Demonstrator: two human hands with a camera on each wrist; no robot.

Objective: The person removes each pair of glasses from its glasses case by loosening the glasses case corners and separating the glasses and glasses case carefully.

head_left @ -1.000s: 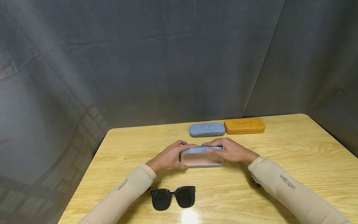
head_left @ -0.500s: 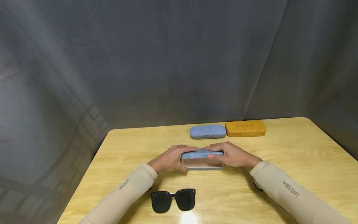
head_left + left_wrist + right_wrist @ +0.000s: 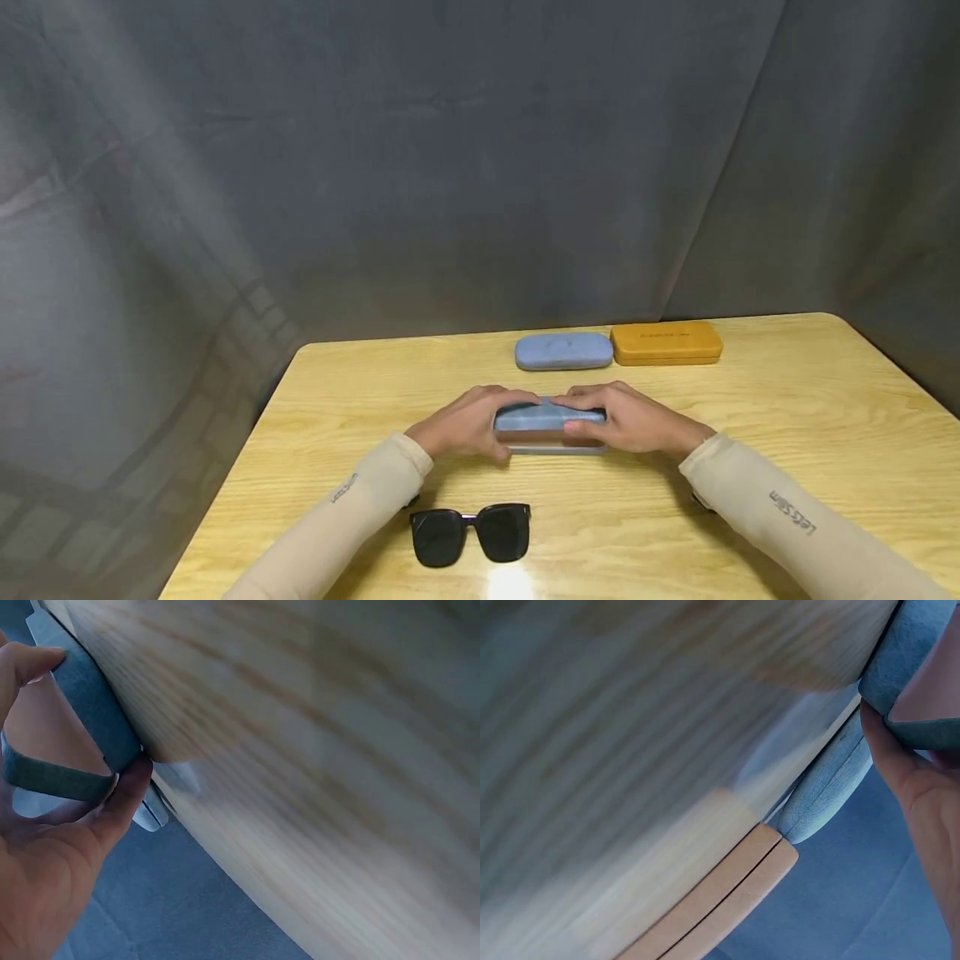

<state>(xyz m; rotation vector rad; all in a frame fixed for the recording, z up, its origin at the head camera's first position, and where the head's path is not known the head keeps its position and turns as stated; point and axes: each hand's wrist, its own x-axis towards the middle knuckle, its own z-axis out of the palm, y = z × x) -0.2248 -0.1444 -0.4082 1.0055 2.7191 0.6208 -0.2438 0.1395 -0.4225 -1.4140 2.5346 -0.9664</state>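
Case (image 3: pixel 550 436), position?

On the table (image 3: pixel 787 400), roughly mid-width, between both hands. Standing ajar (gap facing the wearer), with lid (image 3: pixel 531 418) tipped up over the base. Showing pinkish lining inside.

Left hand (image 3: pixel 468 425), grip?

Grasping the left end. Thumb at the front rim, index finger laid along the top of the lid. Touching the back corner too, per left wrist view.

Right hand (image 3: pixel 628 417), same?

Yes, grasping the right end. Fingers over the top of the lid, thumb against its front. Touching the back corner in right wrist view (rest of hand partly cut off there).

Anything nearby?

Sunglasses (image 3: pixel 438 537), nearer the wearer, a bit left, close to the left sleeve (image 3: pixel 360 508). Black frame, dark lenses, apart from both hands. Farther back, blue case (image 3: pixel 564 352), closed, near the table's far edge. Just beside it on the right, orange case (image 3: pixel 666 343), also closed, dark print on top (too small to read).

Backdrop?

Grey curtain (image 3: pixel 465 167), hanging behind the table.
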